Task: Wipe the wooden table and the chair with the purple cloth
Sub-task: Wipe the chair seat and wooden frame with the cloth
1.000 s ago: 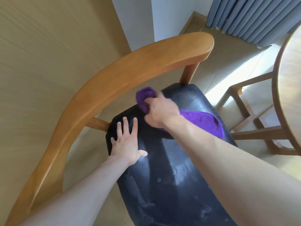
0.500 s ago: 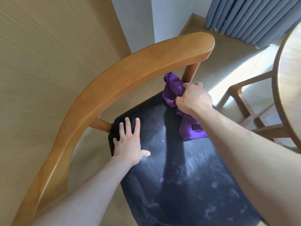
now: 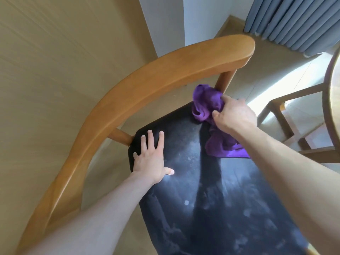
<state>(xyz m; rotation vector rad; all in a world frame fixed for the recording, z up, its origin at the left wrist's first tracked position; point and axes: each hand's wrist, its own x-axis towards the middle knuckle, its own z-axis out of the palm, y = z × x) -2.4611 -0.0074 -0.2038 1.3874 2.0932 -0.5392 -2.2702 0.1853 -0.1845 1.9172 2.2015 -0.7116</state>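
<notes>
1. Over the last second the right hand (image 3: pixel 234 115) has carried the purple cloth (image 3: pixel 207 102) from the middle back of the chair seat (image 3: pixel 211 190), close to the left hand (image 3: pixel 150 159), across to the seat's far right corner; in the last half second it has barely shifted.
2. That reads as one sweep along the back edge of the seat finished. Pale dusty smears lie over the near half of the seat, so I judge much of the seat is still to be wiped.
3. The right hand's fingers are curled tight round a bunched wad of the cloth, which bulges out beyond the knuckles and touches the wooden post (image 3: pixel 225 81) rising from that corner to the curved backrest (image 3: pixel 165 70). A loose tail of the cloth trails on the seat under the wrist, toward the seat's right edge.
4. The left hand lies flat on the seat's far left corner, fingers straight and spread, thumb out to the side, holding nothing; it seems to brace the chair.
5. The wooden table (image 3: pixel 334 100) shows only as a round edge well to the right of the seat, untouched by either hand.
</notes>
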